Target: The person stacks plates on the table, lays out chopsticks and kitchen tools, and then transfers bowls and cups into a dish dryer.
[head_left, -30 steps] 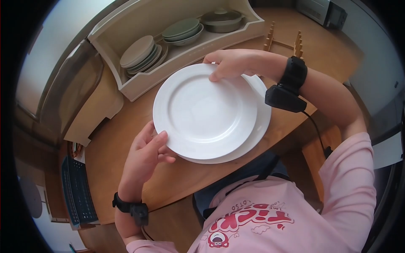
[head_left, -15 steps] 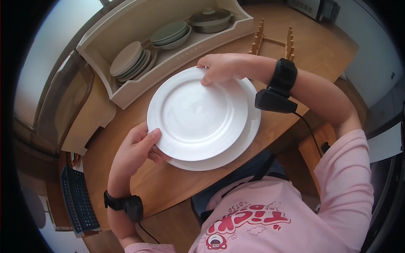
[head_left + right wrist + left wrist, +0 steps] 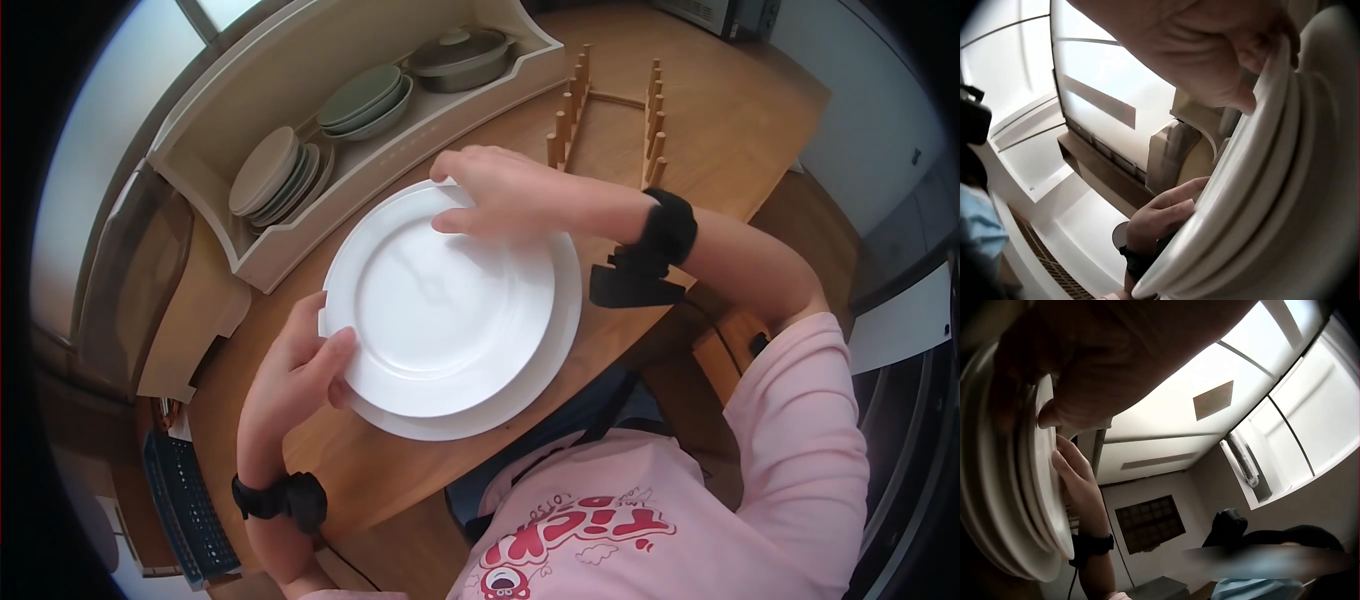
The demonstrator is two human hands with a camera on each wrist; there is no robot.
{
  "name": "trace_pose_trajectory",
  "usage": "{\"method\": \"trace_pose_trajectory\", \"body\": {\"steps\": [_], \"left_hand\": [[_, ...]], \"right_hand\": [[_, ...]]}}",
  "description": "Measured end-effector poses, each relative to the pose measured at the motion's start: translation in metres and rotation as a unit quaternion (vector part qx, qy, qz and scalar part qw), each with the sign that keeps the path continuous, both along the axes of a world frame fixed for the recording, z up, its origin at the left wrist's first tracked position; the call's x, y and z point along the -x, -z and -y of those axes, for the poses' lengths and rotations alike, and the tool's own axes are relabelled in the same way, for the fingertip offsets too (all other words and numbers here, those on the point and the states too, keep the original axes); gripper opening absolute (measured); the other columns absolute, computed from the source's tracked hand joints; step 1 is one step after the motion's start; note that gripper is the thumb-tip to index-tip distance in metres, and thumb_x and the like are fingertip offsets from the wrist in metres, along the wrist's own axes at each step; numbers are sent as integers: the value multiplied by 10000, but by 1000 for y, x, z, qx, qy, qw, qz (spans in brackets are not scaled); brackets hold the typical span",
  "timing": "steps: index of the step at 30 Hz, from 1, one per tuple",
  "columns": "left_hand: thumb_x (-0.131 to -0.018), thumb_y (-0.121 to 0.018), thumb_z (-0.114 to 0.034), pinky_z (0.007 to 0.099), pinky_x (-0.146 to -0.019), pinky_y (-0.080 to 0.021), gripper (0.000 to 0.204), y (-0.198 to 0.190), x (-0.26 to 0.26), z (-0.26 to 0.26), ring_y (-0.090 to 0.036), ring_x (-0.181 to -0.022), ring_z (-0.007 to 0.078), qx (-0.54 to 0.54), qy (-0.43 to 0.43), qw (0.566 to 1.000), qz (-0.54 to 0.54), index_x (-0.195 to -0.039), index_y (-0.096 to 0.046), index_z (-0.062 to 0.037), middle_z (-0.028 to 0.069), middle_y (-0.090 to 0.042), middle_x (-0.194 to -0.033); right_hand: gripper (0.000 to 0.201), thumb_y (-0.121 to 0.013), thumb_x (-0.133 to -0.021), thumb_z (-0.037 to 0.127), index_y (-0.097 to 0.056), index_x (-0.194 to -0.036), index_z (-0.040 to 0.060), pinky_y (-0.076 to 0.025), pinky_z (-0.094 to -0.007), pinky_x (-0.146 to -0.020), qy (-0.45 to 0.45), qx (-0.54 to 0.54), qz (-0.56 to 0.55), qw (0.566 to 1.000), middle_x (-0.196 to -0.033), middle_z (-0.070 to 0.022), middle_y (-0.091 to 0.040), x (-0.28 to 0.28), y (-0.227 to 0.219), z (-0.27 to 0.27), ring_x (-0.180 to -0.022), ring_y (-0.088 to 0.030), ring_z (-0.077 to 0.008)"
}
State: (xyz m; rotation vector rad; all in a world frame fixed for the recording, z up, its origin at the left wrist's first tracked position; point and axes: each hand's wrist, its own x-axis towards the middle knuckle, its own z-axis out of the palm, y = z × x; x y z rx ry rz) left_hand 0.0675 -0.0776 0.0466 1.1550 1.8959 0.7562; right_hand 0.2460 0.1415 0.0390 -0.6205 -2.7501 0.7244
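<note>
A white round plate [image 3: 440,300] lies on top of a larger white plate [image 3: 460,425], over the wooden table in the head view. Both wrist views show several plates stacked edge on. My left hand [image 3: 290,375] grips the near-left rim, thumb on the upper face and fingers under the edge, partly hidden. At the far rim, my right hand [image 3: 510,195] holds the top plate between its thumb, which lies over the face, and its fingers at the edge. The right wrist view shows that thumb [image 3: 1244,100] close against the plate's face.
Behind the plates stands a cream shelf [image 3: 350,190] with stacked small plates [image 3: 265,170], green bowls [image 3: 360,100] and a lidded pot [image 3: 460,60]. A wooden peg rack [image 3: 615,97] is at the far right. A dark blue basket [image 3: 185,510] sits at the left edge.
The head view has shifted, so the plates and shelf appear farther left and lower. My right thumb has spread farther from the fingers, inward over the plate. The left hand keeps its hold.
</note>
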Motion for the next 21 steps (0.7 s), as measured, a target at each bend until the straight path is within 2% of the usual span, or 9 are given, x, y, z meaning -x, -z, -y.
{"method": "trace_pose_trajectory", "body": {"steps": [1,3,4,6,8,9,10,13,21], "left_hand": [[-965,-521,-252,215,-456,-415,519,4,5,2,-579,-533,100,-31,-28,999,-20,-1353,-323,31,68,-608,-703],[-965,-526,-257,217,-470,-422,525,12,19,9,-579,-554,97,-63,-53,996,-37,-1365,-322,17,58,-606,-702],[-969,-521,-261,218,-479,-426,519,17,27,14,-574,-565,94,-86,-65,991,-85,-1372,-327,4,49,-606,-711],[-973,-516,-266,219,-489,-431,513,23,37,24,-569,-575,91,-109,-78,982,-129,-1378,-332,-9,39,-607,-720],[-991,-476,-312,221,-504,-449,509,23,42,34,-604,-595,112,1,-72,997,-41,-1386,-338,-22,58,-638,-784],[-1005,-422,-366,220,-515,-474,522,22,42,38,-655,-652,144,34,-17,999,26,-1393,-333,-28,89,-663,-857],[-1005,-422,-366,220,-515,-474,522,25,39,40,-655,-652,144,32,-17,999,29,-1393,-333,-28,89,-663,-857],[-1000,-409,-398,225,-533,-517,555,34,34,43,-685,-699,184,20,-23,985,168,-1407,-313,-33,115,-669,-883],[-996,-413,-394,224,-498,-537,552,44,22,39,-668,-607,176,-8,-77,987,142,-1374,-358,5,112,-665,-816]], "right_hand": [[458,-624,-847,244,-533,-1201,-34,-437,-392,-957,3,-1,1,1000,-1175,-210,-569,-6,2,-2,-1131,-531,-342],[446,-666,-821,267,-565,-1155,-11,-419,-410,-935,23,-156,-150,976,-1133,-190,-574,-19,7,-8,-1089,-527,-347],[446,-666,-821,267,-565,-1155,-11,-419,-410,-935,23,-157,-148,976,-1133,-190,-574,-29,7,-11,-1089,-527,-347],[411,-694,-790,244,-588,-1123,27,-414,-418,-899,104,-263,-153,947,-1101,-172,-577,-54,4,-19,-1032,-539,-334],[410,-708,-772,230,-592,-1118,45,-409,-418,-897,141,-319,-155,924,-1099,-169,-579,-76,18,-38,-1035,-539,-329],[412,-723,-754,217,-595,-1114,64,-404,-417,-895,178,-372,-159,897,-1098,-165,-581,-86,27,-47,-1037,-539,-324],[412,-723,-754,217,-595,-1114,64,-404,-417,-895,177,-374,-157,897,-1098,-165,-581,-96,35,-55,-1037,-539,-324],[396,-741,-741,202,-610,-1098,92,-412,-424,-889,231,-372,-111,892,-1051,-135,-594,-119,45,-72,-1044,-551,-302],[256,-694,-790,164,-615,-1014,68,-467,-397,-838,281,-354,-52,891,-1009,-106,-636,-134,44,-126,-973,-602,-283]]}}
